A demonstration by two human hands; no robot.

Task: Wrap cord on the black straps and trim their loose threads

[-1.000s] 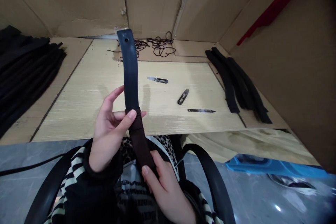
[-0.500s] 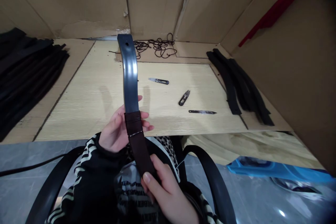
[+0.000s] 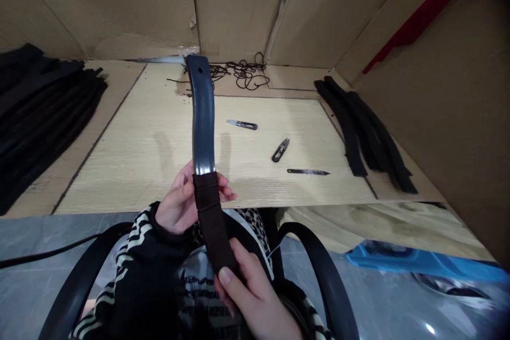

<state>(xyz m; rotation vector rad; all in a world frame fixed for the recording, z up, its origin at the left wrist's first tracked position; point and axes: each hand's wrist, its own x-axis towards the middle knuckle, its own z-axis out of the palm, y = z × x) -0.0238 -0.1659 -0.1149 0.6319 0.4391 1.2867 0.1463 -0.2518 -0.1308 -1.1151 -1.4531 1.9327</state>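
A long curved strip (image 3: 203, 117), glossy dark blue-black with a small hole near its far end, stands out in front of me over the table edge. Its near half wears a dark brown leather-like cover (image 3: 213, 234), with thread wraps across the cover's upper end. My left hand (image 3: 181, 202) is around the strip at those wraps, thumb at the left edge and fingers passing behind to show on the right. Lower down, my right hand (image 3: 249, 281) grips the covered near end, thumb on top; the strip's very end is hidden there.
Two thread snips (image 3: 242, 125) (image 3: 281, 150) and a thin pointed blade (image 3: 308, 171) lie on the table (image 3: 131, 117). Tangled dark cord (image 3: 249, 71) is at the back. Dark strips are piled left (image 3: 48, 117) and right (image 3: 358, 127). Cardboard walls (image 3: 139, 5) rise behind and right.
The strip's far end has shifted slightly right, and its shine has moved down towards the cover. My left thumb has come in against the strip's edge. My right hand keeps its hold.
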